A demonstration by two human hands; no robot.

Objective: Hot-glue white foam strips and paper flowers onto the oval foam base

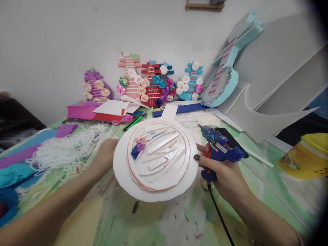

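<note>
Between my hands is a white rounded board cutout point(156, 196) with a short neck pointing away from me. A reddish-brown line circles its middle, where white strips and purple and blue scraps point(138, 149) show; whether they lie in a clear dish or an opening I cannot tell. My left hand point(106, 153) grips the cutout's left edge, its fingertips hidden behind it. My right hand point(220, 169) is wrapped round a blue glue gun point(221, 147), its nozzle pointing up and away to the left. The right fingers are at the cutout's right edge.
Several flower-decorated paper guitars point(153, 85) lean on the wall, with a large light-blue guitar point(225, 75) at right. White cord point(69, 150) lies heaped at left near coloured sheets point(87, 111). A yellow tub point(304, 157) stands at right. The gun's black cable point(219, 215) runs toward me.
</note>
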